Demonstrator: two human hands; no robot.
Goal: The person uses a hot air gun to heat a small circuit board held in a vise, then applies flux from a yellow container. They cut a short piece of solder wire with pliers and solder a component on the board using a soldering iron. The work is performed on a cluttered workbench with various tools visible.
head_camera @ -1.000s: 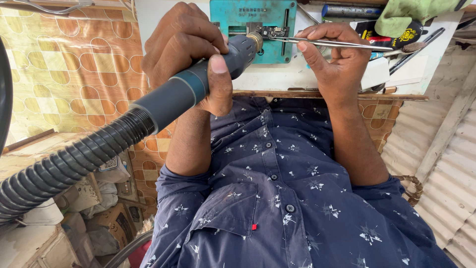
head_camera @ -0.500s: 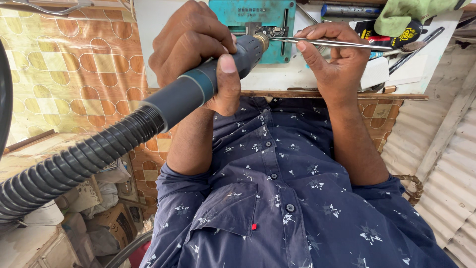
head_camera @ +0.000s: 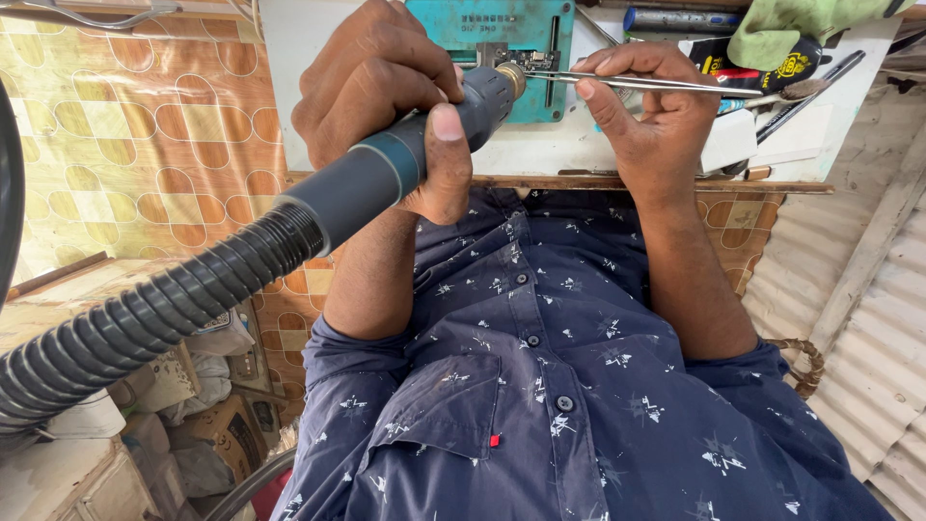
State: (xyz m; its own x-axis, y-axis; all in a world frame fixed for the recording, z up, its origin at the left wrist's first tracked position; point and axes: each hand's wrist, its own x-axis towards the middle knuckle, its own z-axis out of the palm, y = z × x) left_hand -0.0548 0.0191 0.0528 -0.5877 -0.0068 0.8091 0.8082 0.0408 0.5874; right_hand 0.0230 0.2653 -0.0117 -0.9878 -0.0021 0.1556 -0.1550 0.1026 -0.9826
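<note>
Hot-air handpiece (head_camera: 386,174): matt dark plastic; its hose (head_camera: 145,318) is ribbed, semi-gloss. Tweezers (head_camera: 627,83): bright polished metal. Fixture plate (head_camera: 492,29): matt teal, scuffed. Table (head_camera: 540,154) edge: rough bare wood.

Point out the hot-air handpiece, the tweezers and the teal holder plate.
hot-air handpiece (head_camera: 386,174), head view, on its dark grip
tweezers (head_camera: 666,85), head view, mid-shaft of the metal arms
teal holder plate (head_camera: 492,24), head view, upper bare face

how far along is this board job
Done: a small board sits clamped in the teal holder. In hand: the left hand aims the hot-air tool at it, while the right hand holds tweezers at the same spot. Left: no part looks lifted yet, though it's too small to tell.
</note>
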